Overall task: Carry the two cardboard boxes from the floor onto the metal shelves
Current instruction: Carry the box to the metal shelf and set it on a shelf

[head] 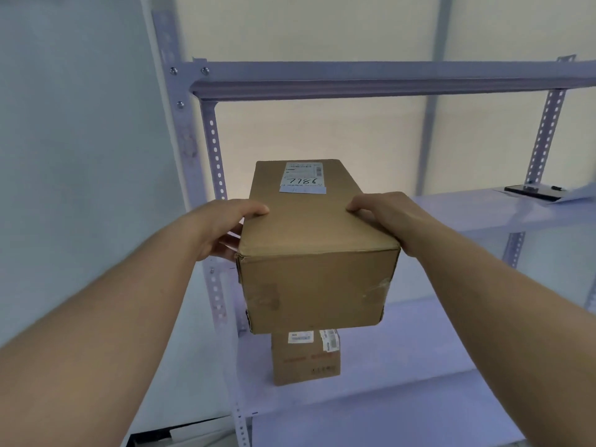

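Note:
I hold a long brown cardboard box point(309, 250) in front of the metal shelves point(371, 82), level with the middle shelf board point(503, 211). A white label with "7186" handwritten on it sits on the box's far top. My left hand point(222, 227) grips its left side and my right hand point(387, 217) grips its right side, thumbs on top. Whether its far end rests on the shelf board I cannot tell. A second, smaller cardboard box point(306, 359) with labels and red print stands on the lower shelf board point(419, 343), partly hidden under the held box.
The shelf's perforated left post point(216, 162) stands just left of the held box, close to a pale wall. A dark flat object and a sheet of paper point(535, 191) lie at the far right of the middle board. A top beam crosses above.

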A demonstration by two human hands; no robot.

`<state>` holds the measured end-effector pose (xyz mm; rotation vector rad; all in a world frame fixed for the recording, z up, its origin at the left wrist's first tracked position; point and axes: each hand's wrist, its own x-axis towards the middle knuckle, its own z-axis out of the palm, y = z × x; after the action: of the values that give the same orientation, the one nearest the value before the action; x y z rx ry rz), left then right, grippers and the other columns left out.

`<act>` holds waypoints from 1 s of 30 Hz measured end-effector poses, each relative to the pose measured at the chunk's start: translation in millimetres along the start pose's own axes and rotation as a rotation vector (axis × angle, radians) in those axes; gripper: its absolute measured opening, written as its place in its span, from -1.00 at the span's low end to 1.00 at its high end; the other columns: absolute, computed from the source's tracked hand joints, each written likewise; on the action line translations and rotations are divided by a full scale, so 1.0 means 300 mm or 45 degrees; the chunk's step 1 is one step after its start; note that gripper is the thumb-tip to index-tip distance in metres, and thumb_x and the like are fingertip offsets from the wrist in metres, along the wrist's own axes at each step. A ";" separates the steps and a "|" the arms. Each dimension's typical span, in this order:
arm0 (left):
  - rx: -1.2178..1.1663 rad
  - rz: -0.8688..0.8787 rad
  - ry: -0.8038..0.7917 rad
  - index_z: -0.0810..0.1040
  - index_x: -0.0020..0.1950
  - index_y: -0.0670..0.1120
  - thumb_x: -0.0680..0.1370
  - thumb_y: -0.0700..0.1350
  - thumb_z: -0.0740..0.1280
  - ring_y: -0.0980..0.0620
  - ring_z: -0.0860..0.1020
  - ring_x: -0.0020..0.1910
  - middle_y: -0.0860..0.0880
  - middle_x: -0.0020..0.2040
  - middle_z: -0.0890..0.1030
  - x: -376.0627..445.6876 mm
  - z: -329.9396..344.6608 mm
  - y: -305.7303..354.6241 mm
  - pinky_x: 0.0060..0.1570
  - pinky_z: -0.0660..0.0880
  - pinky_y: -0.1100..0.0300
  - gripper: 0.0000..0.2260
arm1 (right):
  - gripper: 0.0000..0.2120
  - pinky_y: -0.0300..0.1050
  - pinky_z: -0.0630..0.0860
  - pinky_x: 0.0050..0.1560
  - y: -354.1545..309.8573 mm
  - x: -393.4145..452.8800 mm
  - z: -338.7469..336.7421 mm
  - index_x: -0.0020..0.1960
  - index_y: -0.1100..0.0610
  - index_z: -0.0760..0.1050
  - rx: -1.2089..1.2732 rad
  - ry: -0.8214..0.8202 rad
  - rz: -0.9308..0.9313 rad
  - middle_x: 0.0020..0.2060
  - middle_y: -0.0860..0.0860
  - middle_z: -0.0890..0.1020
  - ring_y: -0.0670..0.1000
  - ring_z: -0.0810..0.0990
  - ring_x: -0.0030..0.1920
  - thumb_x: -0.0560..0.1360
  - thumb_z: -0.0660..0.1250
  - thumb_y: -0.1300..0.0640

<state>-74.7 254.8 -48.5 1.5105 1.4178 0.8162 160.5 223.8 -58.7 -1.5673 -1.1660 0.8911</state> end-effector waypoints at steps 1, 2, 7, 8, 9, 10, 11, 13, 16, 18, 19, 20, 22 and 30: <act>-0.012 0.002 0.005 0.57 -0.12 -0.06 0.46 0.05 0.34 0.08 0.50 -0.59 -0.04 -0.28 0.54 0.033 -0.009 0.004 -0.59 0.43 0.31 -0.81 | -0.55 -0.09 0.39 -0.19 -0.009 0.035 0.009 0.10 0.21 0.58 -0.012 -0.001 -0.001 -0.03 0.14 0.69 0.10 0.57 -0.20 0.31 0.40 -0.03; -0.023 0.004 0.010 0.57 -0.13 -0.06 0.46 0.04 0.34 0.10 0.49 -0.63 -0.05 -0.29 0.53 0.067 -0.018 0.009 -0.61 0.41 0.32 -0.82 | -0.56 -0.09 0.39 -0.19 -0.017 0.071 0.018 0.09 0.21 0.58 -0.020 -0.004 -0.005 -0.04 0.14 0.69 0.10 0.57 -0.20 0.31 0.40 -0.03; -0.012 -0.010 0.018 0.58 -0.13 -0.06 0.46 0.05 0.35 0.08 0.51 -0.58 -0.04 -0.30 0.54 0.247 -0.044 0.030 -0.58 0.44 0.30 -0.82 | -0.66 -0.09 0.36 -0.18 -0.038 0.243 0.061 0.02 0.20 0.56 -0.008 -0.019 0.007 -0.12 0.12 0.59 0.10 0.53 -0.18 0.35 0.39 0.01; -0.008 -0.015 0.021 0.58 -0.12 -0.06 0.45 0.05 0.35 0.06 0.51 -0.56 -0.04 -0.30 0.54 0.282 -0.043 0.031 -0.58 0.44 0.30 -0.82 | -0.65 -0.09 0.35 -0.18 -0.035 0.276 0.066 0.04 0.21 0.56 -0.004 -0.017 0.014 -0.12 0.12 0.58 0.10 0.52 -0.18 0.35 0.39 0.01; -0.002 -0.022 0.025 0.59 -0.12 -0.06 0.45 0.04 0.35 0.04 0.51 -0.52 -0.04 -0.30 0.54 0.315 -0.041 0.032 -0.58 0.44 0.30 -0.82 | -0.63 -0.09 0.35 -0.19 -0.031 0.311 0.070 0.06 0.22 0.55 -0.005 -0.016 0.020 -0.12 0.12 0.57 0.10 0.52 -0.17 0.35 0.39 0.01; 0.003 -0.034 0.030 0.59 -0.12 -0.06 0.45 0.04 0.35 0.02 0.50 -0.48 -0.05 -0.29 0.54 0.346 -0.038 0.032 -0.59 0.43 0.31 -0.82 | -0.61 -0.10 0.35 -0.21 -0.029 0.344 0.074 0.09 0.23 0.55 -0.011 -0.018 0.028 -0.11 0.12 0.57 0.10 0.52 -0.18 0.36 0.38 0.02; 0.008 -0.049 0.034 0.59 -0.11 -0.05 0.45 0.04 0.35 0.00 0.50 -0.43 -0.06 -0.27 0.54 0.377 -0.035 0.030 -0.60 0.42 0.31 -0.82 | -0.60 -0.12 0.36 -0.25 -0.028 0.375 0.078 0.11 0.23 0.55 -0.017 -0.026 0.036 -0.11 0.12 0.57 0.09 0.52 -0.19 0.36 0.38 0.02; 0.009 -0.079 0.040 0.59 -0.04 -0.05 0.44 0.06 0.35 -0.02 0.50 -0.37 -0.08 -0.20 0.55 0.429 -0.031 0.023 -0.59 0.43 0.31 -0.78 | -0.59 -0.17 0.36 -0.34 -0.028 0.429 0.084 0.13 0.23 0.55 -0.030 -0.049 0.046 -0.12 0.11 0.57 0.08 0.52 -0.23 0.37 0.38 0.02; -0.010 -0.115 0.040 0.60 0.05 -0.04 0.43 0.09 0.35 -0.04 0.53 -0.31 -0.11 -0.10 0.57 0.498 -0.031 0.016 -0.56 0.46 0.28 -0.71 | -0.63 -0.24 0.33 -0.45 -0.040 0.503 0.085 0.11 0.20 0.55 -0.075 -0.082 0.045 -0.21 0.07 0.54 0.05 0.49 -0.34 0.38 0.36 0.03; -0.028 -0.131 0.054 0.60 0.04 -0.04 0.43 0.09 0.35 -0.06 0.54 -0.29 -0.12 -0.09 0.57 0.526 -0.031 0.018 -0.56 0.48 0.27 -0.72 | -0.69 -0.30 0.31 -0.54 -0.053 0.541 0.083 0.06 0.17 0.54 -0.091 -0.117 0.047 -0.28 0.05 0.52 0.03 0.46 -0.40 0.39 0.36 0.03; -0.034 -0.133 0.059 0.60 0.05 -0.05 0.43 0.10 0.35 -0.06 0.55 -0.28 -0.13 -0.09 0.57 0.538 -0.032 0.017 -0.54 0.49 0.26 -0.71 | -0.70 -0.31 0.32 -0.54 -0.057 0.556 0.081 0.06 0.15 0.54 -0.097 -0.141 0.048 -0.28 0.04 0.52 0.03 0.46 -0.41 0.39 0.36 0.03; -0.040 -0.131 0.058 0.60 0.07 -0.04 0.43 0.12 0.35 -0.07 0.56 -0.26 -0.13 -0.07 0.59 0.547 -0.034 0.016 -0.50 0.51 0.23 -0.67 | -0.70 -0.30 0.35 -0.53 -0.056 0.568 0.077 0.07 0.14 0.54 -0.098 -0.172 0.049 -0.27 0.04 0.53 0.02 0.48 -0.40 0.40 0.36 0.02; -0.069 -0.108 0.027 0.60 0.13 -0.02 0.42 0.22 0.32 -0.11 0.62 -0.16 -0.13 -0.03 0.64 0.555 -0.041 0.000 -0.35 0.56 0.17 -0.58 | -0.67 -0.24 0.44 -0.46 -0.035 0.587 0.057 0.10 0.13 0.58 -0.025 -0.258 0.035 -0.28 0.04 0.58 0.02 0.53 -0.37 0.42 0.38 -0.03; -0.158 0.368 -0.248 0.46 0.27 0.12 0.00 0.49 0.39 0.25 0.63 -0.12 0.22 -0.11 0.69 0.463 -0.032 -0.145 0.02 0.52 0.23 -0.10 | -0.32 -0.17 0.56 0.08 0.158 0.585 -0.024 0.30 0.11 0.51 0.230 -0.701 -0.418 0.19 0.00 0.65 -0.02 0.62 0.17 0.28 0.46 -0.21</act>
<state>-82.9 391.4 -99.1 1.6710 1.0025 0.8855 228.4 386.3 -104.4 -0.9659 -1.6187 1.2024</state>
